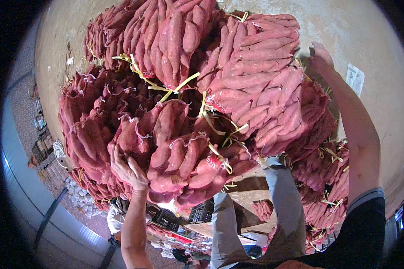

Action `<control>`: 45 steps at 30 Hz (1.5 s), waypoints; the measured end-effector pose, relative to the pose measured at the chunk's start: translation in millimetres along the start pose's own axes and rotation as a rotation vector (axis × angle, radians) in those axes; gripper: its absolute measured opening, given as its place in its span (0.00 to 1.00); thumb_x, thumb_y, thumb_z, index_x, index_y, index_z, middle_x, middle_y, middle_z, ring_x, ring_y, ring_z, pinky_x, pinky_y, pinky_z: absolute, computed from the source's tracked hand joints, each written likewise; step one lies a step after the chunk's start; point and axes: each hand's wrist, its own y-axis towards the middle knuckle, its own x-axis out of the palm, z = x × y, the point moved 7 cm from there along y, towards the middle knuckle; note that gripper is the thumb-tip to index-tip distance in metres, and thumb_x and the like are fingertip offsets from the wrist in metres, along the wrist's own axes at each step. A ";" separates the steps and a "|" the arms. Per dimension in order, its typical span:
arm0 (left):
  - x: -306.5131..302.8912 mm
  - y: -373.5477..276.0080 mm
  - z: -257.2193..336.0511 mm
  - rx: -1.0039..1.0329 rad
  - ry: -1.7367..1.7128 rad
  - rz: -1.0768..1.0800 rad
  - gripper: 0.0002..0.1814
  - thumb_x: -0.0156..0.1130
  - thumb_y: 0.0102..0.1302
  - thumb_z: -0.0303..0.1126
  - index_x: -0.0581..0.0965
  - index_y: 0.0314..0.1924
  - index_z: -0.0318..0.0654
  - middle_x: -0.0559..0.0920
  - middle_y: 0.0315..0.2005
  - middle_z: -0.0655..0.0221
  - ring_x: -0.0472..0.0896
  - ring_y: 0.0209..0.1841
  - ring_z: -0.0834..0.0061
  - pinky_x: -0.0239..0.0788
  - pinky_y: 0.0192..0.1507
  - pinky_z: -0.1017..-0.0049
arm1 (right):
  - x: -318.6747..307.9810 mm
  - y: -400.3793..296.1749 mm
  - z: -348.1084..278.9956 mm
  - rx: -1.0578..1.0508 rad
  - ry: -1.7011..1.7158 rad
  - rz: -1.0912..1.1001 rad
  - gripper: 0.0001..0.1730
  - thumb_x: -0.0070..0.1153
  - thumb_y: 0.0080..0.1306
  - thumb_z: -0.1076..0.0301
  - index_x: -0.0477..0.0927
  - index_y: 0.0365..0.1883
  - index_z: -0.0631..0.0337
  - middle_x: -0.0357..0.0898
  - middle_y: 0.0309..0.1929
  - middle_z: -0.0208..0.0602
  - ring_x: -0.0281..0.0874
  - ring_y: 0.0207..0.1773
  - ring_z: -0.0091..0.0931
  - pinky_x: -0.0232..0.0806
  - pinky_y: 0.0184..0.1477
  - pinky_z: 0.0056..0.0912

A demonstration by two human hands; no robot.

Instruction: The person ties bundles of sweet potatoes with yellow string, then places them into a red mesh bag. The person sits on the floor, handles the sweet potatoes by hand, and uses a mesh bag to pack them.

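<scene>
My left hand (128,169) grips the near left side of a red mesh bag of sweet potatoes (181,161), its fingers against the netting. White string runs along the bag's upper seams. My right arm stretches forward along the right side of the heap, and my right hand (321,57) is beside another full bag (266,64), its fingers apart and holding nothing visible. Yellow plastic ties (175,89) knot the bags' mouths in the middle. More filled bags (161,37) lie at the far side, and darker ones (104,101) at the left.
Further bags (326,198) lie low at the right, near my legs (286,201). Black plastic crates (166,218) stand behind. A person in a white top (116,215) is at the lower left. A printed paper (355,79) lies on the brown floor (383,127).
</scene>
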 end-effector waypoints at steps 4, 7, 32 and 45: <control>1.5 -4.6 -6.3 -0.018 -0.028 -0.006 0.29 0.43 0.75 0.46 0.66 0.68 0.33 0.68 0.65 0.51 0.65 0.68 0.53 0.51 0.70 0.58 | 2.2 55.0 -39.7 -0.047 -0.008 -0.158 0.36 0.63 0.55 0.67 0.69 0.62 0.65 0.73 0.58 0.57 0.71 0.61 0.49 0.66 0.61 0.46; 16.5 4.4 -0.2 -0.045 -0.135 -0.008 0.30 0.43 0.76 0.46 0.65 0.68 0.32 0.66 0.67 0.50 0.63 0.70 0.53 0.48 0.72 0.57 | 37.6 96.6 10.9 -0.067 -0.031 -0.111 0.33 0.59 0.59 0.61 0.69 0.64 0.57 0.72 0.61 0.52 0.70 0.63 0.48 0.66 0.60 0.47; 19.3 -6.4 -13.5 -0.007 -0.151 -0.066 0.31 0.41 0.76 0.46 0.59 0.70 0.32 0.62 0.69 0.50 0.60 0.72 0.53 0.45 0.73 0.54 | 61.4 78.2 -43.5 0.115 -0.208 -0.366 0.40 0.70 0.51 0.50 0.74 0.59 0.62 0.78 0.58 0.45 0.77 0.57 0.34 0.69 0.56 0.37; 17.2 3.7 -0.7 0.025 -0.142 -0.038 0.29 0.41 0.77 0.43 0.60 0.70 0.30 0.63 0.69 0.48 0.61 0.71 0.52 0.48 0.73 0.55 | -7.9 10.6 91.9 0.634 0.050 -0.306 0.33 0.70 0.49 0.42 0.85 0.36 0.66 0.85 0.34 0.43 0.83 0.38 0.34 0.71 0.43 0.40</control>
